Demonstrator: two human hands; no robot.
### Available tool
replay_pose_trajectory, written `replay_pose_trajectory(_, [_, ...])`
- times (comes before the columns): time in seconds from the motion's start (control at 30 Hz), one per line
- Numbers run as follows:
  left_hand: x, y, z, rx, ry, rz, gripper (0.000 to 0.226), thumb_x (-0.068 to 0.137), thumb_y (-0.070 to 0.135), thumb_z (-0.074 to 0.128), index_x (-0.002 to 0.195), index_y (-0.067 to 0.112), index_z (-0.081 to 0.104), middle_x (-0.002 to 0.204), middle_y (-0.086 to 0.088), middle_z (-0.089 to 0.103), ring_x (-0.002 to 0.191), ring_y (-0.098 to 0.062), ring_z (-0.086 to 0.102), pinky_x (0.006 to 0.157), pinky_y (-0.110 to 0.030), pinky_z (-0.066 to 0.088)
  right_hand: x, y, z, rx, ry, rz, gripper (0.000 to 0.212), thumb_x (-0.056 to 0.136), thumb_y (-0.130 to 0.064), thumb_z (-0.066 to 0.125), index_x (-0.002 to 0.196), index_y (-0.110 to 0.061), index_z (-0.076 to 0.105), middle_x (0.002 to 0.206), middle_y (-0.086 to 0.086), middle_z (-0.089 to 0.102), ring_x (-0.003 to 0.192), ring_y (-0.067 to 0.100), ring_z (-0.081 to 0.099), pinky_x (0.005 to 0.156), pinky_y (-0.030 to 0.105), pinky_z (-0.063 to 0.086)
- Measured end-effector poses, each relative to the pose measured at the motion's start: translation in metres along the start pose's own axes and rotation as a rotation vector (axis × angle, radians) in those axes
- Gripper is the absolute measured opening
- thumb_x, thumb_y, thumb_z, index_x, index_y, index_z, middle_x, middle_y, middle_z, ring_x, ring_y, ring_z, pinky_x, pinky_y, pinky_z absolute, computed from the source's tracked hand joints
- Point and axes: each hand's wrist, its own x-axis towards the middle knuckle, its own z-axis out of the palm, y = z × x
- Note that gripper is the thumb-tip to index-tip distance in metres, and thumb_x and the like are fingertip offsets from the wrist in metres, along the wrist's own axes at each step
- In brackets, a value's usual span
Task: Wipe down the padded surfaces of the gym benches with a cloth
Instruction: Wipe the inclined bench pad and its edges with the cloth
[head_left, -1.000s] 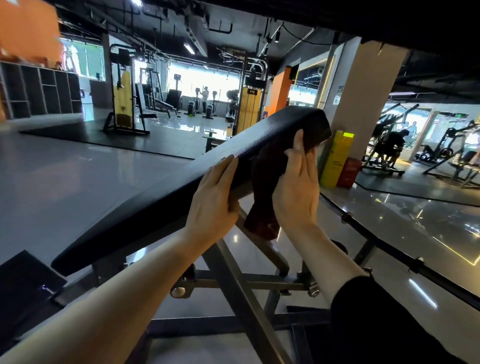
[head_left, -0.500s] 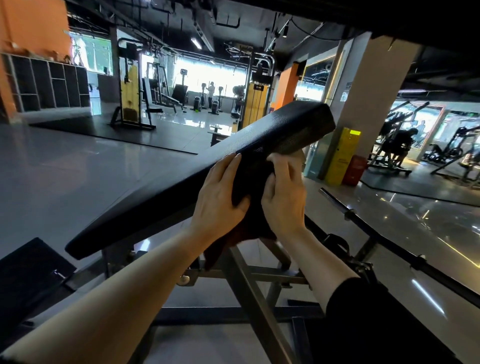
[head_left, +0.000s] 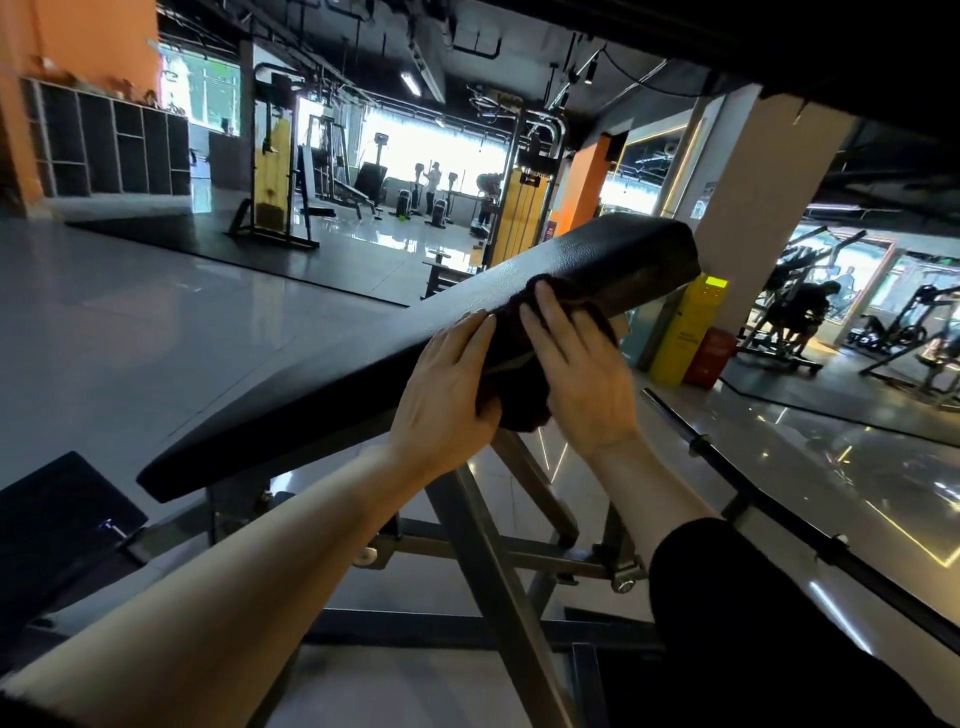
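Here the black padded backrest of an inclined gym bench slants up from lower left to upper right across the view, and a dark cloth is draped over its near long edge, about two thirds of the way up toward the raised end. The left hand lies on that edge just below the cloth, its fingers fairly straight and reaching up onto the pad, with the thumb tucked under the hanging lower part of the cloth; whether it actually pinches the fabric cannot be told. The right hand lies flat over the cloth, fingers straight and pointing up the pad, pressing the fabric against the side of the backrest; the cloth bunches above its fingertips and hangs in a fold below, between the two hands. The right forearm wears a black sleeve, while the left forearm is bare. Under the pad a grey steel frame of angled struts and crossbars holds the backrest up, and at the lower left edge of the view a second black pad, the seat, sits lower and flatter. A dark bar runs diagonally along the glossy floor to the right of the bench. Behind the raised end of the backrest stand a white pillar and a yellow box with a red one beside it, and weight machines fill the far room.
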Motion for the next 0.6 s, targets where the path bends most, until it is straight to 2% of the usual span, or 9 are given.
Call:
replay_pose_trajectory(0.1, [0.003,0.0,0.004,0.038,-0.009,0.017,0.079,0.075,0.015,0.074,0.143,0.001,0.036,0.144,-0.02,0.041,0.132,-0.036,0.04,0.109,-0.049,0.034,0.001,0.008,-0.003,-0.028,0.106,0.094,0.04,0.094,-0.015,0.044,0.131,-0.006,0.057,0.14,0.017,0.051,0.124,0.031,0.045,0.103,0.047,0.045])
replay_pose_trajectory(0.17, [0.004,0.002,0.008,0.047,-0.01,0.02,0.082,0.073,0.013,0.077,0.143,0.001,0.037,0.144,-0.02,0.04,0.133,-0.036,0.04,0.108,-0.051,0.038,0.0,-0.007,0.002,-0.034,0.112,0.122,0.039,0.093,-0.01,0.041,0.127,-0.006,0.06,0.137,0.017,0.054,0.121,0.032,0.043,0.099,0.045,0.046])
replay_pose_trajectory(0.27, [0.003,0.0,0.011,0.061,-0.015,0.039,0.083,0.072,0.013,0.079,0.142,0.0,0.037,0.143,-0.021,0.04,0.131,-0.038,0.041,0.105,-0.053,0.041,-0.001,0.007,-0.005,-0.067,0.021,-0.072,0.042,0.085,-0.01,0.051,0.125,-0.004,0.062,0.134,0.018,0.057,0.118,0.031,0.039,0.093,0.047,0.05])
replay_pose_trajectory(0.3, [0.004,-0.001,0.011,0.067,-0.02,0.042,0.083,0.072,0.014,0.079,0.143,0.001,0.036,0.144,-0.021,0.039,0.131,-0.038,0.04,0.104,-0.054,0.042,0.002,0.02,-0.011,-0.092,0.046,-0.068,0.042,0.083,-0.011,0.055,0.124,-0.004,0.062,0.132,0.018,0.058,0.118,0.031,0.039,0.093,0.047,0.05])
replay_pose_trajectory(0.37, [0.005,-0.002,0.012,0.078,-0.022,0.039,0.084,0.074,0.015,0.078,0.145,0.003,0.034,0.146,-0.02,0.037,0.133,-0.038,0.038,0.103,-0.055,0.042,0.009,0.037,-0.02,-0.108,0.185,0.139,0.036,0.087,-0.009,0.054,0.121,-0.005,0.063,0.13,0.017,0.059,0.117,0.03,0.038,0.094,0.049,0.049])
replay_pose_trajectory(0.43, [0.006,0.0,0.013,0.081,-0.011,0.027,0.084,0.073,0.014,0.078,0.144,0.003,0.035,0.146,-0.02,0.037,0.133,-0.039,0.038,0.103,-0.056,0.042,0.01,0.03,-0.017,-0.064,0.265,0.335,0.039,0.088,-0.004,0.046,0.124,-0.006,0.061,0.134,0.015,0.056,0.12,0.031,0.036,0.097,0.048,0.047])
replay_pose_trajectory(0.47, [0.006,0.003,0.015,0.078,-0.005,0.019,0.084,0.073,0.012,0.079,0.144,0.002,0.036,0.145,-0.021,0.037,0.133,-0.039,0.038,0.103,-0.056,0.042,0.006,0.017,-0.011,-0.054,0.246,0.333,0.042,0.087,-0.003,0.042,0.125,-0.006,0.06,0.136,0.015,0.055,0.121,0.032,0.035,0.099,0.047,0.045])
replay_pose_trajectory(0.53, [0.005,0.008,0.017,0.075,0.012,0.006,0.082,0.072,0.01,0.078,0.142,-0.001,0.038,0.144,-0.022,0.039,0.132,-0.04,0.039,0.104,-0.055,0.041,-0.006,-0.003,-0.001,-0.05,0.133,0.158,0.045,0.086,-0.002,0.039,0.126,-0.006,0.06,0.136,0.016,0.054,0.12,0.033,0.036,0.099,0.045,0.045])
replay_pose_trajectory(0.6, [0.005,0.01,0.016,0.078,0.014,0.015,0.08,0.072,0.009,0.078,0.141,-0.002,0.039,0.143,-0.023,0.04,0.132,-0.039,0.039,0.104,-0.054,0.041,-0.014,0.0,-0.003,-0.05,0.006,-0.019,0.044,0.084,-0.002,0.048,0.126,-0.006,0.06,0.136,0.016,0.055,0.118,0.031,0.038,0.097,0.046,0.047])
